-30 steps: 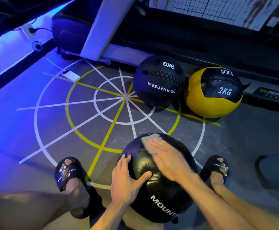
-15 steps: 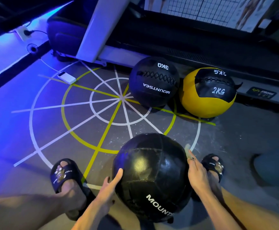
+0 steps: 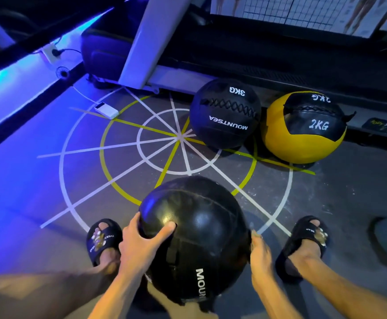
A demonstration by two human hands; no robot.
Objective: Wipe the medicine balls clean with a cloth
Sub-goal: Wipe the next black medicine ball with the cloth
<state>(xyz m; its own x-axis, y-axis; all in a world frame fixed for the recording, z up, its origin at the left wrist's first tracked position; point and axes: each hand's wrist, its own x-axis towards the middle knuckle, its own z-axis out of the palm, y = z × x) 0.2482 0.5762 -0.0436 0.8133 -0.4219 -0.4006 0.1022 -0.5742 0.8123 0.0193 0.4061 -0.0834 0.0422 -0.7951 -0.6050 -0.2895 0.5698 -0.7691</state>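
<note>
Head view: a black ball (image 3: 194, 240) is held on the floor (image 3: 49, 192) between the feet, gripped by the left hand (image 3: 141, 244); the right hand (image 3: 260, 250) is pressed to its side, its grip unclear. Two balls, 3KG (image 3: 224, 113) and 2KG (image 3: 303, 127), seemingly await wiping.

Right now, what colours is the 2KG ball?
The 2KG ball is yellow with a black panel and white lettering, in the head view.

- We see a grey rubber floor (image 3: 326, 203) taped with white and yellow circles.
- Blue strip light (image 3: 8, 77) washes our left edge.
- A white treadmill frame (image 3: 146, 40) stands behind.
</note>
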